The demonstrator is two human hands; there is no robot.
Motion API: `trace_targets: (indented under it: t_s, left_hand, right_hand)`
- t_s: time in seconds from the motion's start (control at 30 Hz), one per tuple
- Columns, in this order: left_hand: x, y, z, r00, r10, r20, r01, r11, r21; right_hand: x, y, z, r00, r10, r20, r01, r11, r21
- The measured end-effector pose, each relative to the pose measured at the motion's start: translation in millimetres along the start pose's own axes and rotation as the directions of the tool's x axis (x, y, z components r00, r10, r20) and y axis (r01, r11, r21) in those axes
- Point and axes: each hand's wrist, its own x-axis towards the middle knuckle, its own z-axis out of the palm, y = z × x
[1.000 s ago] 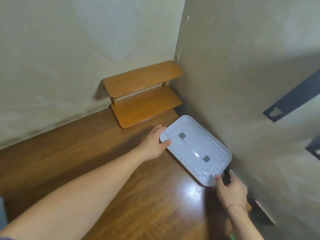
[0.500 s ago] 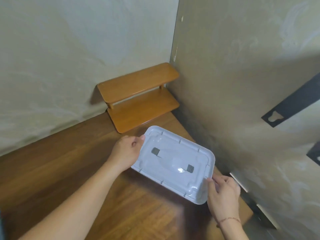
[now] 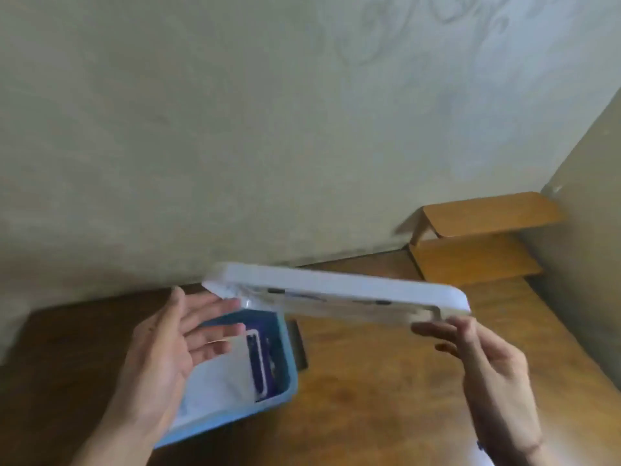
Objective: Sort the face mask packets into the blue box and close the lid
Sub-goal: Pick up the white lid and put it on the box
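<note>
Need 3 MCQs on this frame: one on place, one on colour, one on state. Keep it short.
1. Where is the lid?
A. Flat on the table
B. In the air, between the two hands, above the blue box
C. On the wooden shelf

2. What colour is the open box?
A. Blue
B. Red
C. Green

3. What state is the box in?
A. Shut and latched
B. Open and empty
C. Open, with packets inside

Key:
1 B: the left hand touches one end and the right hand holds the other, clear of the table.
2 A: its wall shows blue.
3 C: the lid is not yet on, and a white and dark packet shows inside.
</note>
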Motion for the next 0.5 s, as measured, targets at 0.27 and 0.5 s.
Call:
trace_targets:
  t_s: [0.27, 0.5]
  left_hand:
    - [-32.7, -49.4, -118.4, 0.967, 0.096, -0.238, 0.026, 0.887, 0.461]
    - [-32.8, -113.7, -141.1, 0.949, 0.039, -0.312, 0.205, 0.676, 0.708]
  right_hand:
    - [-40.3, 45.1, 141.4, 0.933, 0.126, 0.337, 0.003, 0.934, -0.358]
    - [-57.9, 90.8, 167.4, 0.875, 0.156, 0.458, 0.187, 0.764, -0.617]
